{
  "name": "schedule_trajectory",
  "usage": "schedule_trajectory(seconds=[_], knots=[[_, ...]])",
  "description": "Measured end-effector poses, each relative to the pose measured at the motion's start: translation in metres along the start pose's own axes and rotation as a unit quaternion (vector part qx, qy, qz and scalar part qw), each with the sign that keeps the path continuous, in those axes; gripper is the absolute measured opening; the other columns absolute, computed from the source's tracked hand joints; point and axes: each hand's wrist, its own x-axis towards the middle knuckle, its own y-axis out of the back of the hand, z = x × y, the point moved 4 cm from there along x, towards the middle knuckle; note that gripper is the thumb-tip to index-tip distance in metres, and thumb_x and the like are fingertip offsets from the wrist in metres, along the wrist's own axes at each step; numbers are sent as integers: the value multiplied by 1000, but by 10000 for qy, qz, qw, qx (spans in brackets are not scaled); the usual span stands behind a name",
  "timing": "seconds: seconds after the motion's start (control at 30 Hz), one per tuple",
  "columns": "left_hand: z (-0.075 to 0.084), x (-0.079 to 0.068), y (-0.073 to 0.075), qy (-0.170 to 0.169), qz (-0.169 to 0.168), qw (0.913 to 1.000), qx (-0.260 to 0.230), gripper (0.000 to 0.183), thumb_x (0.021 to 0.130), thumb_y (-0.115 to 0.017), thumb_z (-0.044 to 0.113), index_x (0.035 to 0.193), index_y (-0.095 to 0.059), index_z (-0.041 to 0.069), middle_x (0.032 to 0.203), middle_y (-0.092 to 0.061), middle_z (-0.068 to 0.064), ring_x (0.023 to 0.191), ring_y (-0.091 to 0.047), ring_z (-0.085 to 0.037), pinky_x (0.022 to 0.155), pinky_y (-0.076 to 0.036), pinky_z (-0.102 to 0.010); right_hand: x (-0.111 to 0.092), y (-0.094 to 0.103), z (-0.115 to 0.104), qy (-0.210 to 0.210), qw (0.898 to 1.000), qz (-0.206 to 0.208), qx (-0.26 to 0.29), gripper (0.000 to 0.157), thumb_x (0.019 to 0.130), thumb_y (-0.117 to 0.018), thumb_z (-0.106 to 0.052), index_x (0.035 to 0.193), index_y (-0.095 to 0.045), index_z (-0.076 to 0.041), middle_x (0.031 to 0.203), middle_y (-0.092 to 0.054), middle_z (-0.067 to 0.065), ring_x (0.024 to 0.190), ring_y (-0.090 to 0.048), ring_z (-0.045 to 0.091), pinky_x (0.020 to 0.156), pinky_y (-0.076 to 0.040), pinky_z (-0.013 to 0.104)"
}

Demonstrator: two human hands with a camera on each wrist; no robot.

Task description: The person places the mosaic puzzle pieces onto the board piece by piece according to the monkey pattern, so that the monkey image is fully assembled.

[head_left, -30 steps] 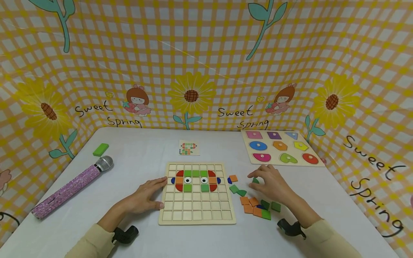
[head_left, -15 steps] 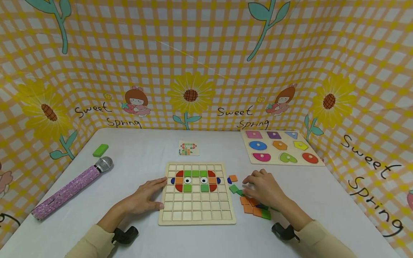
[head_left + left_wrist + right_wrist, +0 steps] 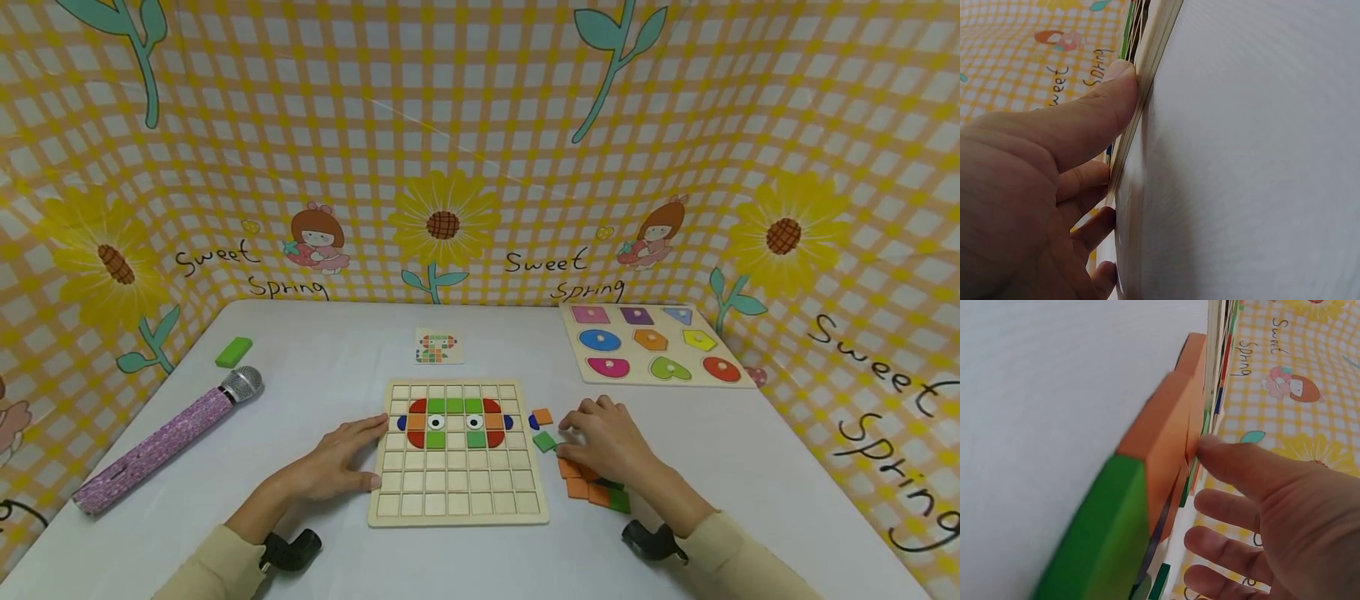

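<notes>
My left hand (image 3: 333, 458) rests at the left edge of a wooden grid board (image 3: 456, 503), its thumb and fingertips against the rim in the left wrist view. Red, green, orange and blue tiles and two eye discs sit in the board's upper cells. To the right, my right hand (image 3: 611, 442) is low over loose tiles, thumb and index finger spread apart. The thumb (image 3: 1235, 459) is close to green pieces in the right wrist view. A green square tile (image 3: 544, 442) lies just left of its fingertips. Orange tiles (image 3: 577, 487) lie partly under the hand.
Behind the board lies a small pattern card (image 3: 440, 346). A shape puzzle board (image 3: 573, 337) stands back right. At left are a glittery microphone (image 3: 161, 450) and a green block (image 3: 234, 352). An orange tile (image 3: 542, 416) lies beside the grid board.
My right hand has moved left and slightly down, now covering the green leaf-shaped piece and more of the tile pile. My left hand stays at the board's edge.
</notes>
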Motion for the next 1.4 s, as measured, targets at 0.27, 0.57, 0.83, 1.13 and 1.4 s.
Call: schedule_trajectory(seconds=[0.27,0.57,0.83,1.13,1.4], knots=[[1,0,1,-19,7,10000,-35,78,83,-70,32,145,-33,0,155,-26,-17,142,-20,-43,110,-12,-67,-5,3,16,119,9998,123,-76,29,71,-80,-37,91,-73,-17,90,-63,1,86,-48,19,73,-41,36],[1,0,0,25,14,10000,10,79,83,-70,32,145,-33,1,155,-27,-17,141,-21,-43,110,-14,-67,-14,5,27,95,9998,40,148,29,70,-81,-36,91,-75,-17,89,-63,2,86,-47,19,72,-39,36],[0,0,0,-18,6,10000,29,79,83,-70,32,145,-33,1,155,-27,-17,141,-21,-43,110,-14,-67,-17,3,30,132,9997,91,178,26,70,-81,-34,88,-76,-15,86,-62,1,83,-47,18,71,-40,36],[-1,0,0,-90,27,9999,40,79,83,-70,33,145,-34,0,154,-27,-17,141,-22,-43,109,-14,-67,-17,9,24,261,9984,371,324,26,71,-81,-31,90,-76,-14,88,-64,0,87,-48,17,73,-40,34],[-1,-1,0,-115,38,9999,29,78,83,-70,33,145,-34,0,154,-27,-17,140,-23,-43,110,-13,-67,-14,21,-14,541,9947,618,616,26,71,-81,-28,94,-75,-16,87,-64,-3,88,-47,14,74,-41,32]])
